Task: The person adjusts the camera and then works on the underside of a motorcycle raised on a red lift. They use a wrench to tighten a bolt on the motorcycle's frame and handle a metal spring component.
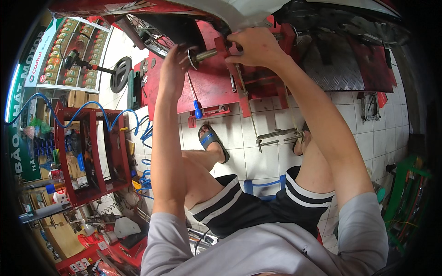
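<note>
A thick threaded clamp screw [205, 55] with a round metal disc on its left end runs through a red upright plate [224, 49] at the far side of the red lift table [209, 87]. My left hand [173, 69] is at the disc, fingers curled at its rim, some hidden behind the wrist. On the other side of the plate, my right hand [258, 48] is bent round the plate's edge and the screw's right end, thumb and forefinger apart; its other fingers are out of sight. A blue-handled screwdriver [197, 109] lies at the table's near edge.
A spoked motorcycle wheel [154, 39] stands beyond my left hand, beneath bodywork. A metal rod frame [276, 133] hangs from the table by my right foot. To the left are a red tool cart [94, 156], a coiled blue hose [145, 133] and shelves of bottles [69, 55].
</note>
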`<action>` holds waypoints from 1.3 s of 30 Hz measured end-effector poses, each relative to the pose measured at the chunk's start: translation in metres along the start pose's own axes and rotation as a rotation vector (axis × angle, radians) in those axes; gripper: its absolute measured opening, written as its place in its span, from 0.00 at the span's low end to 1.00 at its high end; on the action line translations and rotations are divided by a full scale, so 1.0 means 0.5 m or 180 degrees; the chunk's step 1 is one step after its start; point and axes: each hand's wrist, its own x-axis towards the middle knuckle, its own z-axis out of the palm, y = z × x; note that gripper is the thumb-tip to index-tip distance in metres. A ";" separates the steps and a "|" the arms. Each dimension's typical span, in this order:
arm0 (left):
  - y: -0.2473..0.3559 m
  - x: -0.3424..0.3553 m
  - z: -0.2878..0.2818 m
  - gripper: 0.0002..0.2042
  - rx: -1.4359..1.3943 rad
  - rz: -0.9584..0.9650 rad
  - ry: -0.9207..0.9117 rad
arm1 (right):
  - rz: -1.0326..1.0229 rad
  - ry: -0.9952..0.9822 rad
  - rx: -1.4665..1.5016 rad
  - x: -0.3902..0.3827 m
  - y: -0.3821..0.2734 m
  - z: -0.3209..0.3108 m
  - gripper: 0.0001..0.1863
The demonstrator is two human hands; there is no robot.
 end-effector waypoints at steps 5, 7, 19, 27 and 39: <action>0.009 -0.004 -0.009 0.18 -0.0343 0.0231 -0.0046 | -0.0051 0.0021 0.0082 0.000 -0.004 -0.002 0.24; -0.004 -0.006 -0.001 0.17 0.0231 -0.0137 0.0412 | -0.0027 0.0022 0.0060 0.000 -0.007 0.001 0.23; 0.004 0.006 -0.018 0.19 -0.0272 0.0424 0.0068 | -0.0134 0.0077 0.0123 0.005 -0.008 -0.002 0.22; -0.001 0.005 0.009 0.20 0.0042 0.0597 0.0184 | -0.0101 0.0069 0.0075 0.001 -0.003 -0.004 0.21; 0.005 -0.007 0.001 0.19 0.0084 0.0573 0.0387 | -0.0075 -0.0085 0.0020 0.004 -0.007 -0.001 0.24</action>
